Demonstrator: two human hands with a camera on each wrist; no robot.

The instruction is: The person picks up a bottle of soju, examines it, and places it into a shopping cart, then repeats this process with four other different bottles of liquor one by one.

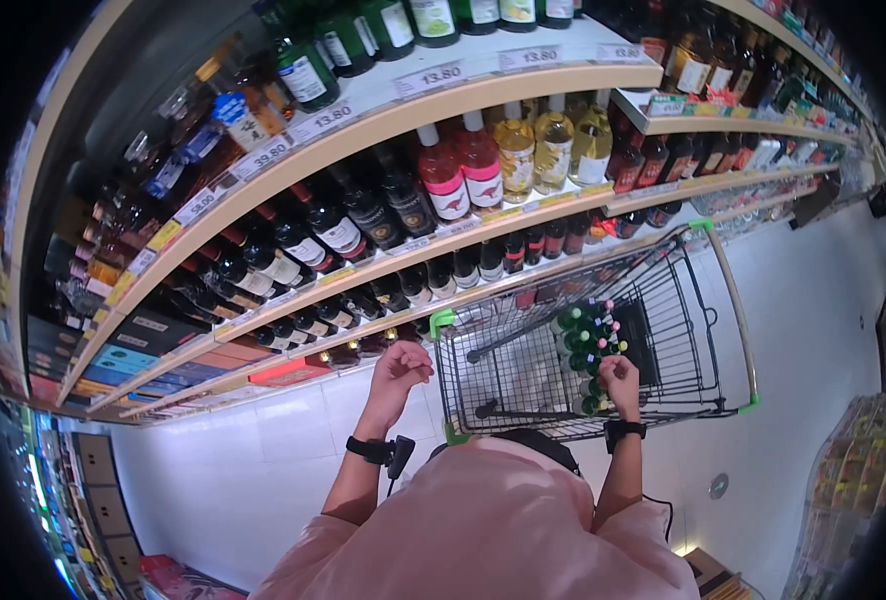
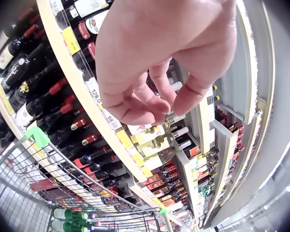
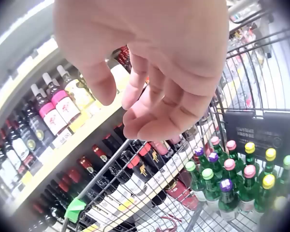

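Note:
The left hand (image 1: 403, 375) hangs in the air at the cart's left corner, fingers loosely bent; in the left wrist view this hand (image 2: 159, 63) holds nothing. Above the near side of the shopping cart (image 1: 498, 385) is the right hand (image 1: 620, 385), also with bent fingers. Seen from the right wrist, the right hand (image 3: 154, 72) has a gap between thumb and fingers and grips nothing. Several green bottles (image 3: 210, 186) with pink, yellow, purple and green caps stand in the cart beside a dark panel (image 3: 263, 133).
Shelves of wine and liquor bottles (image 1: 338, 230) run along the cart's far side, with price tags (image 1: 428, 78) on their edges. Pale floor tiles (image 1: 263, 445) lie around. Stacked packaged goods (image 1: 858, 460) stand at the right, a red box (image 1: 178, 578) at lower left.

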